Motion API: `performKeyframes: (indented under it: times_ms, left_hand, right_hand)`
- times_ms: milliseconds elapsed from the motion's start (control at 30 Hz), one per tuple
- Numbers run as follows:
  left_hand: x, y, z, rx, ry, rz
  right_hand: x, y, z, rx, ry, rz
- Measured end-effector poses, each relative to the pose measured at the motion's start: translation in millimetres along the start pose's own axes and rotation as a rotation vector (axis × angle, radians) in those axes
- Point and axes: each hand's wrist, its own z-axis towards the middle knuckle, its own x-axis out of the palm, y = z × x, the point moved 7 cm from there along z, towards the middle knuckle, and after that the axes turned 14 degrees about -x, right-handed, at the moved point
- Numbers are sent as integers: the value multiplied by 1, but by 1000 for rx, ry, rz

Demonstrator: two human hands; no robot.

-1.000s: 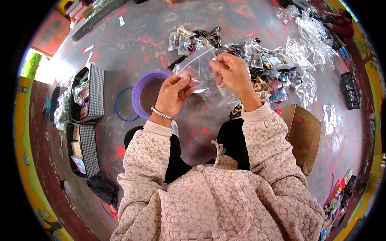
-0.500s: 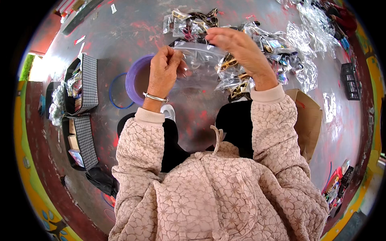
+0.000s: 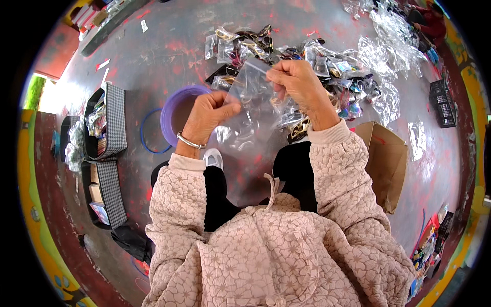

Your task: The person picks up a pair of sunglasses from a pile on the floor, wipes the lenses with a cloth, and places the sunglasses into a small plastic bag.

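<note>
A clear plastic zip bag (image 3: 251,110) hangs in front of me, tilted, between my two hands. My left hand (image 3: 207,115), with a silver bangle at its wrist, grips the bag's left edge between thumb and fingers. Up near the bag's top right corner, my right hand (image 3: 302,84) is closed in a pinch on the plastic. Glare and see-through film make it hard to tell whether anything lies inside. Behind the bag, a heap of bagged glasses (image 3: 353,89) spreads over the floor. Just beyond my left hand stands a purple bucket (image 3: 166,115).
On the left are grey checked storage boxes (image 3: 115,120) holding packets. An open cardboard box (image 3: 381,166) is by my right knee. Loose clear film (image 3: 391,38) and a black crate (image 3: 443,104) lie farther right. Another person (image 3: 432,25) is at the far right.
My right hand has come down and in from above the bag and now pinches its top right corner. My left hand has dropped slightly, and the bag now hangs more upright.
</note>
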Motion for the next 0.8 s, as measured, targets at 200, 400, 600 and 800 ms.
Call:
performKeyframes:
  times_ms: [200, 400, 600, 800]
  left_hand:
    - [-8, 15, 2, -51, 106, -154]
    - [-27, 1, -4, 104, -162, -161]
    - [-51, 8, -8, 33, -422, -265]
    - [-53, 17, -5, 70, -434, -286]
  right_hand:
    - [-33, 4, 2, -42, -213, -42]
    - [-38, 0, 2, -78, -279, 5]
    - [-46, 6, 1, -136, -347, -206]
    - [-2, 45, -14, -665, -472, -748]
